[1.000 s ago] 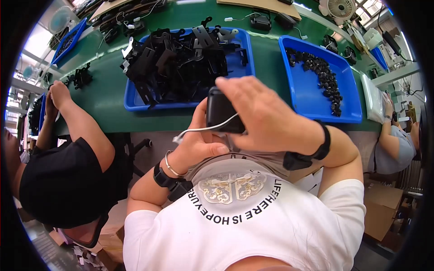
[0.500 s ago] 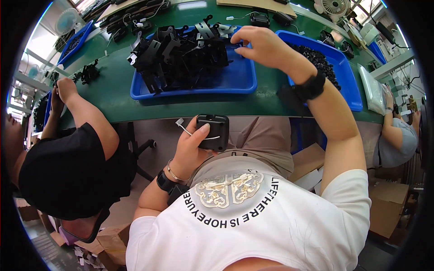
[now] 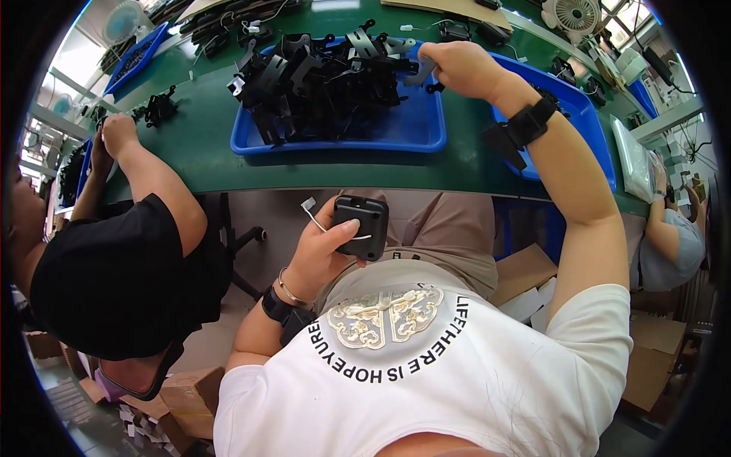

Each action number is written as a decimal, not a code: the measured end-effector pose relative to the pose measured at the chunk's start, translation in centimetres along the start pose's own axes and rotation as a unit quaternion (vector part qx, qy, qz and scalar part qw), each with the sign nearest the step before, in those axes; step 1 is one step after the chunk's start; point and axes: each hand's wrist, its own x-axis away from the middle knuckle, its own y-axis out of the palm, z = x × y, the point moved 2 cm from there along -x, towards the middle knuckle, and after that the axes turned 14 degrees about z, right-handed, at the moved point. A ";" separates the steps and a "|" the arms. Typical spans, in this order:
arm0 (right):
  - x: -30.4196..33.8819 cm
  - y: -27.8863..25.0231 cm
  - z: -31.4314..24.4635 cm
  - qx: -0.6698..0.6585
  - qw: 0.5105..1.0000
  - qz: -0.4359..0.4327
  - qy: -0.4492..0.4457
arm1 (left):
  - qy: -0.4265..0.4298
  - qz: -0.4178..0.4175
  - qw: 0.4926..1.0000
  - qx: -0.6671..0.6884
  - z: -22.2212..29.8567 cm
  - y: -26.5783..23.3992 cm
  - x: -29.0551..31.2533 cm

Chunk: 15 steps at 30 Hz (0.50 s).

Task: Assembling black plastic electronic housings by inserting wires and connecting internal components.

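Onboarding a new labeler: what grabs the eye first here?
The blue tray heaped with black brackets, centre of the green table, with the right hand on the heap's right side. Below the table edge, the left hand holds a small black box.

A black box (image 3: 362, 226) with a white wire (image 3: 312, 214) is noted. Black brackets (image 3: 320, 72) are seen in a blue tray (image 3: 396, 137) on a green table (image 3: 190, 145). A black wristband (image 3: 525, 128) and a white shirt (image 3: 472, 381) with black lettering are recorded.
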 end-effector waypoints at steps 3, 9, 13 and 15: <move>1.7 -2.9 0.2 -0.188 0.979 0.008 0.080 | 0.016 -0.012 1.000 0.020 -0.1 -0.2 -0.6; 8.9 -6.9 -7.2 -0.581 0.753 -0.166 0.260 | 0.034 0.023 0.999 0.023 -0.4 0.0 -1.8; 13.3 -4.8 -12.9 -0.740 0.575 -0.192 0.292 | 0.062 0.028 0.998 -0.008 -0.8 0.0 -1.9; 14.4 -2.7 -13.5 -0.752 0.549 -0.205 0.301 | 0.081 0.035 0.994 -0.057 -0.9 0.3 -1.8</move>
